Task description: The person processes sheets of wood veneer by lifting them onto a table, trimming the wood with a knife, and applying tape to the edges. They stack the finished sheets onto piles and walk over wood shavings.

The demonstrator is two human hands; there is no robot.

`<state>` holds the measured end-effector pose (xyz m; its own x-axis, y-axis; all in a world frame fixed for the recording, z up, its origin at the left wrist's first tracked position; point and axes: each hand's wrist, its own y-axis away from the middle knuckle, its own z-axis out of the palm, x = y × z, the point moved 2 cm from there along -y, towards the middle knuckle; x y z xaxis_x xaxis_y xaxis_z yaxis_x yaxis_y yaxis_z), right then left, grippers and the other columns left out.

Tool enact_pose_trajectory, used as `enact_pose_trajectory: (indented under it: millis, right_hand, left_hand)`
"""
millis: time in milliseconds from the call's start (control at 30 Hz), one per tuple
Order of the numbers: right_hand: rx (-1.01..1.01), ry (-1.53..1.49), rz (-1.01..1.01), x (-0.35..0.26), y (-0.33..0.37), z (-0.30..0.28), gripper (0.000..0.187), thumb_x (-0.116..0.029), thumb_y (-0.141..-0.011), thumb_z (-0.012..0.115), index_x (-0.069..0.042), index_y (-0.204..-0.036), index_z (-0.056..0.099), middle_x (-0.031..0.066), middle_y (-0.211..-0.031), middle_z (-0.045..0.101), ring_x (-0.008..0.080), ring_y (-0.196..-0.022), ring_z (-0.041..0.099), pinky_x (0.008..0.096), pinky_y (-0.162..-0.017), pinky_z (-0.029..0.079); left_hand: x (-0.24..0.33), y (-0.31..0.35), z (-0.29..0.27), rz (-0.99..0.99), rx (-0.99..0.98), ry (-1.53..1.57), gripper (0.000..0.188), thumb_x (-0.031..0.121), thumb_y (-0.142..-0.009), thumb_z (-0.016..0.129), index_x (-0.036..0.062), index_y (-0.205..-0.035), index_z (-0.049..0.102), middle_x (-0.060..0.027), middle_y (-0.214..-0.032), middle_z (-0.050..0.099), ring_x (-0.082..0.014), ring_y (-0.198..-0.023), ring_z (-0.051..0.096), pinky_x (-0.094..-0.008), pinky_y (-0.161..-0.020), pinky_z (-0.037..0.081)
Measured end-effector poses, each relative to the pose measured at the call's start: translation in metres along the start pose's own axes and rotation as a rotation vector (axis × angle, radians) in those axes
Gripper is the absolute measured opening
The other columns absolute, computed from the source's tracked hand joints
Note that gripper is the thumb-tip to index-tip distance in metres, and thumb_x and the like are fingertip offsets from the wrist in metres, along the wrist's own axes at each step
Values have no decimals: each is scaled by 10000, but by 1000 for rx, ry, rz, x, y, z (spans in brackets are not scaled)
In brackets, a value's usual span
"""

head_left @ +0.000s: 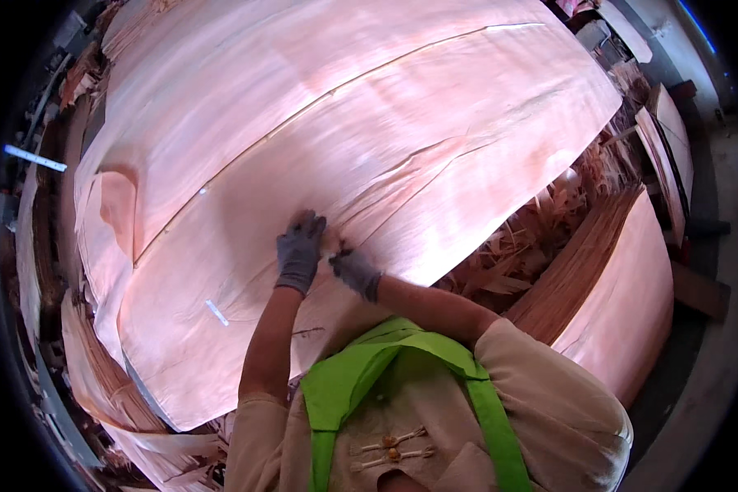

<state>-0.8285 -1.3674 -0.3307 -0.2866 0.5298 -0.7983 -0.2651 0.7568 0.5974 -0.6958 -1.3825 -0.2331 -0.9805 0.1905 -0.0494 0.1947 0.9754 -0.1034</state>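
Nearest the lens, green apron straps point(435, 361) cross a beige shirt. Further left, a veneer stack's edge point(98, 361) drops away. The left hand point(299, 250), gloved grey, presses flat on the top veneer sheet point(369, 123). Just beside it, the right hand point(354, 271) pinches the sheet where a split point(418, 184) begins. The 2 hands sit close together. The split runs up and right, away from both hands; the sheet's long axis follows. Scrap strips point(533, 238) lie right.

Large pale pink wood veneer sheet point(369, 139), thin, lying flat atop stack, long splits running across
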Motion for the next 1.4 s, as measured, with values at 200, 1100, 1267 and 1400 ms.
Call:
enact_pose_trajectory:
  millis: [200,1100,1267,1400]
  right_hand:
    - [-232,-132,-4,-26,85,-99,81,-156,-847,556,-81,-830,581,-23,-629,482,73,-528,431,237,-471,373]
    - [292,-438,-127,-73,-45,-389,145,-205,-854,615,-62,-832,632,-3,-594,548,85,-437,479,220,-384,360]
    - [187,-509,-122,-75,-44,-394,157,-206,-864,604,-50,-868,622,21,-612,579,92,-431,488,221,-385,374]
    - [201,-500,-146,-83,-41,-391,164,-211,-869,594,-48,-880,608,34,-611,587,97,-423,491,225,-385,381]
  left_hand:
    - [12,-24,-8,1,-112,14,549,201,-776,549,173,-1311,426,-60,-1395,363,-275,-1201,407,-453,-918,338]
    - [206,-239,-10,49,388,396,321,225,-743,610,114,-1042,566,-83,-1073,558,-295,-1005,496,-459,-832,358]
    - [194,-194,3,86,255,403,269,229,-723,632,113,-956,563,-83,-1008,559,-304,-936,510,-455,-789,373]
    - [193,-188,-5,-11,197,349,232,240,-726,621,125,-919,566,-68,-987,564,-285,-917,522,-447,-760,380]
